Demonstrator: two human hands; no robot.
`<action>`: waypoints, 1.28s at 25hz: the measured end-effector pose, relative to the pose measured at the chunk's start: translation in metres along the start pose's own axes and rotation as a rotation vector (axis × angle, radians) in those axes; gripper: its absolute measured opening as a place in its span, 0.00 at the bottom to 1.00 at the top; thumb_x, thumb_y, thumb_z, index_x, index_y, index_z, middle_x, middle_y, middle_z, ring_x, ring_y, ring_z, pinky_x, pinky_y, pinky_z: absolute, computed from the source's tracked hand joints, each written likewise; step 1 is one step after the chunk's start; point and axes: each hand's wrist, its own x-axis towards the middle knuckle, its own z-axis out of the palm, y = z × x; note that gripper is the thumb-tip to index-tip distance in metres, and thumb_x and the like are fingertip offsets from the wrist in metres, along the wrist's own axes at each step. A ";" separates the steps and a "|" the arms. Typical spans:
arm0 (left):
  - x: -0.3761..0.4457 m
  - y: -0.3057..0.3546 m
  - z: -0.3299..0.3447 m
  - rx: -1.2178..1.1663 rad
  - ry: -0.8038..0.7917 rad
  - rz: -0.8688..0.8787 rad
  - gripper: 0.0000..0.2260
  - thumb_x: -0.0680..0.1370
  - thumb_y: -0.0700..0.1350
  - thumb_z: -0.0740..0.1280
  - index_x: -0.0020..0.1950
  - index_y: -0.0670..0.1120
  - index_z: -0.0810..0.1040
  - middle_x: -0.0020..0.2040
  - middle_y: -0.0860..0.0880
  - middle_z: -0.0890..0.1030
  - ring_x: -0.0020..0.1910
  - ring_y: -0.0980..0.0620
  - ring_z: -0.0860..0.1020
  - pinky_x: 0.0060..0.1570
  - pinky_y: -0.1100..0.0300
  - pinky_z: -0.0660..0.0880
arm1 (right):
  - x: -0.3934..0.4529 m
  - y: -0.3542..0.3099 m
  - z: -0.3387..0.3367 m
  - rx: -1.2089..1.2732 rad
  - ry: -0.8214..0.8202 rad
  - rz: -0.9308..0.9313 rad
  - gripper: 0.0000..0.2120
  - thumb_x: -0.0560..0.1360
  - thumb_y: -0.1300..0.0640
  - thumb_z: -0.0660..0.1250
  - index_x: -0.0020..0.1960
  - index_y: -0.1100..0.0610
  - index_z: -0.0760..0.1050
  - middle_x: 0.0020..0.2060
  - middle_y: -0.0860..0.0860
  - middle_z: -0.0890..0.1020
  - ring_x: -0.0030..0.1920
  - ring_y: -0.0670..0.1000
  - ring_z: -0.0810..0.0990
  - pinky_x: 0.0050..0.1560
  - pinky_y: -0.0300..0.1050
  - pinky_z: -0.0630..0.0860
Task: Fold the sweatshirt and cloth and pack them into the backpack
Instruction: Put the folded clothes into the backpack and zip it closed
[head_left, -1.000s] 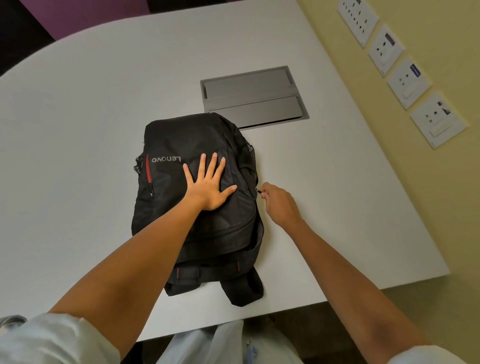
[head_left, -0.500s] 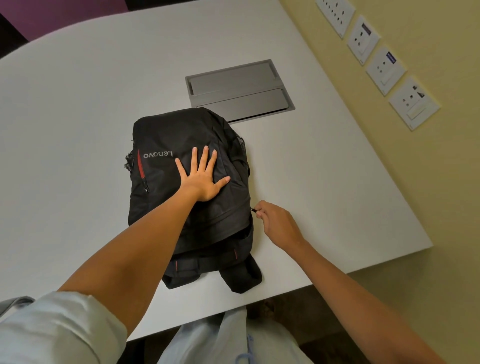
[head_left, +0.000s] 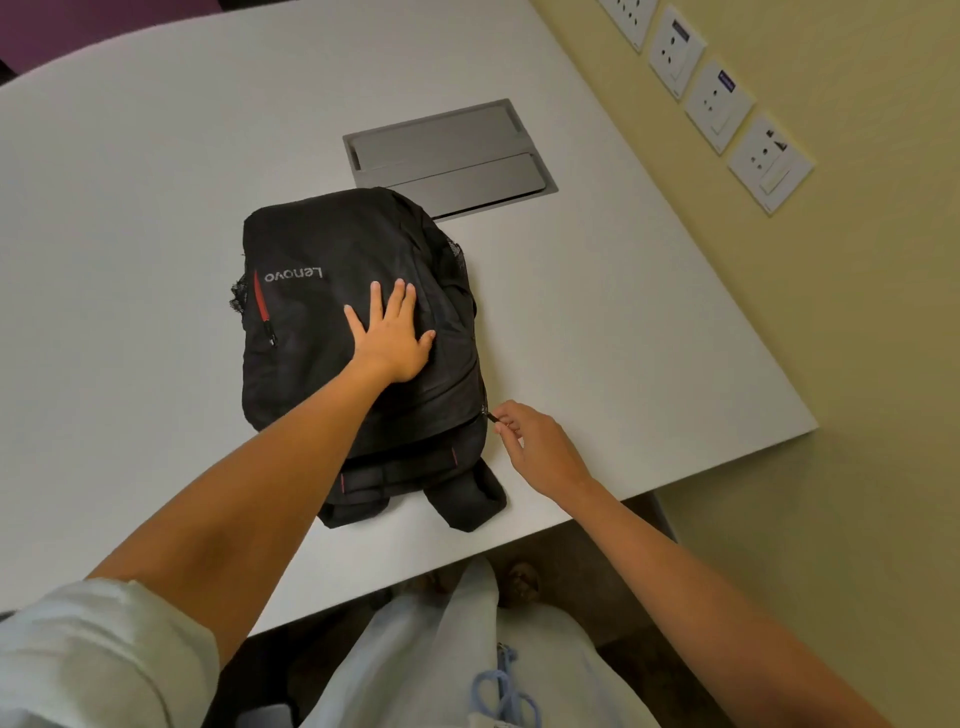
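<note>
The black backpack (head_left: 358, 332) lies flat on the white table (head_left: 130, 218), just at six o'clock of a grey hatch (head_left: 449, 156). The left hand (head_left: 392, 338) presses on it, fingers straight and spread. The right hand (head_left: 540, 447) pinches the zipper pull (head_left: 488, 414) (at the bag's four o'clock edge).
</note>
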 end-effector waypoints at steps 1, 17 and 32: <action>-0.014 0.009 0.002 -0.077 0.051 0.004 0.32 0.83 0.54 0.59 0.82 0.46 0.50 0.83 0.48 0.49 0.81 0.44 0.40 0.75 0.33 0.40 | -0.002 -0.001 -0.001 0.028 0.017 0.002 0.09 0.82 0.56 0.63 0.60 0.56 0.77 0.50 0.51 0.83 0.48 0.48 0.82 0.50 0.43 0.81; -0.119 0.073 0.059 -1.291 0.091 -0.658 0.08 0.70 0.39 0.78 0.40 0.36 0.83 0.39 0.39 0.85 0.36 0.45 0.86 0.40 0.51 0.85 | -0.016 -0.025 0.008 0.153 0.068 0.006 0.10 0.79 0.58 0.67 0.59 0.56 0.82 0.46 0.48 0.85 0.43 0.43 0.82 0.51 0.37 0.81; -0.139 0.073 0.070 -0.901 0.310 -0.289 0.06 0.78 0.40 0.71 0.53 0.39 0.85 0.42 0.48 0.83 0.39 0.54 0.80 0.45 0.63 0.78 | 0.064 0.001 -0.016 -0.434 0.028 -0.712 0.11 0.70 0.65 0.75 0.51 0.61 0.80 0.43 0.55 0.83 0.43 0.56 0.81 0.44 0.50 0.77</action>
